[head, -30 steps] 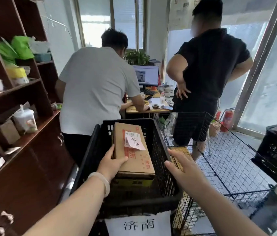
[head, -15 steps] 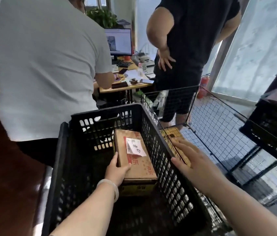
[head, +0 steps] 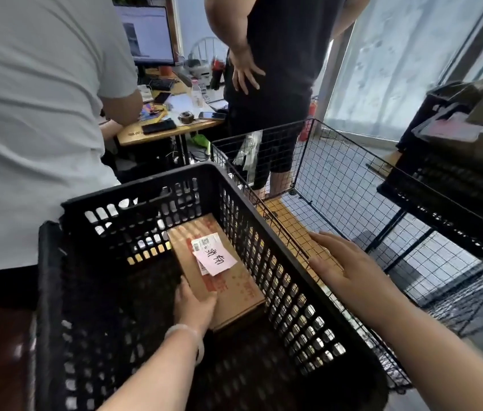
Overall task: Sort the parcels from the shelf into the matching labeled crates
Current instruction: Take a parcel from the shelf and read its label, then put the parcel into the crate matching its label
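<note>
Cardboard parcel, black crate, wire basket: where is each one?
cardboard parcel point(head: 234, 289), head view, on its brown top face.
black crate point(head: 100, 200), head view, on its far rim.
wire basket point(head: 338, 179), head view, on its right mesh wall.

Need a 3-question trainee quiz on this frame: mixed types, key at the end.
1. True or false: the left hand grips the near end of the cardboard parcel inside the black crate.
2. The right hand is: A) gripping the parcel's far end; B) open by the crate's right rim, holding nothing; C) curled into a fist inside the crate.
3. Fill in: a white handwritten ____ sits on the parcel's top face.
Key: 1 true; 2 B; 3 label.
</note>
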A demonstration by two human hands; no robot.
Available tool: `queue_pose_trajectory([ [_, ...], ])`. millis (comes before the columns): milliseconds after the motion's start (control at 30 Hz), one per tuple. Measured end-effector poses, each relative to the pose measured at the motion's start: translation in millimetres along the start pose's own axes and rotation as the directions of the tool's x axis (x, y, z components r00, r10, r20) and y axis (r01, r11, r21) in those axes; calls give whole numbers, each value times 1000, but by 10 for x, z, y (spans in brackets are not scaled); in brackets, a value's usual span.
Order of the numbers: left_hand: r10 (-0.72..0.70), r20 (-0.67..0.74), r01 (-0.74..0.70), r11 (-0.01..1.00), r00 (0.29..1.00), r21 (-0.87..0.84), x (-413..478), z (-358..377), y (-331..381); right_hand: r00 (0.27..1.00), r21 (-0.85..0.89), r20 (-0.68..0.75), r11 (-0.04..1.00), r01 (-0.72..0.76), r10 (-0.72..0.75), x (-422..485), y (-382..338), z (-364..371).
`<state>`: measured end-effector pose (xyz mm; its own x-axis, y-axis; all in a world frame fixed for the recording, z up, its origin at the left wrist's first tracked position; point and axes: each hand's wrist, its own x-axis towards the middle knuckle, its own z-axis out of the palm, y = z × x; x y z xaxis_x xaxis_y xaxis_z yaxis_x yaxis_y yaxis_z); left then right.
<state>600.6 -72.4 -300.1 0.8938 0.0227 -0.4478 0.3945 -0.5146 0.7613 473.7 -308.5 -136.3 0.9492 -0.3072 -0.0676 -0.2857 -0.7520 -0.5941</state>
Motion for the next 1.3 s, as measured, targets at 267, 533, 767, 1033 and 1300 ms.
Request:
queue_pose_trajectory([
  [267, 554, -53, -508, 794, 831, 335, -392, -126, 987, 983, 7, -170, 998, -63, 64, -383, -11, -272],
  [533, 858, 444, -816, -52, 258, 575, -1867, 309, 1790, 901, -200, -421, 958, -206, 106, -1519, 410, -739],
  [767, 813, 576, -908, -302, -86, 291, -3531, 1091, 1627, 781, -301, -577, 826, -477, 241, -3337, 981, -1180],
  [1033, 673, 614, -868, -495, -413, -41, -5818, 2000, 875, 519, -159, -736, 635, -756, 433, -5968, 1351, -1377],
  [1300, 503, 549, -727, -599, -668, -336, -7990, 2560, -27, 155, 62, -818, 353, -934, 554, -8434, 1395, -1316],
])
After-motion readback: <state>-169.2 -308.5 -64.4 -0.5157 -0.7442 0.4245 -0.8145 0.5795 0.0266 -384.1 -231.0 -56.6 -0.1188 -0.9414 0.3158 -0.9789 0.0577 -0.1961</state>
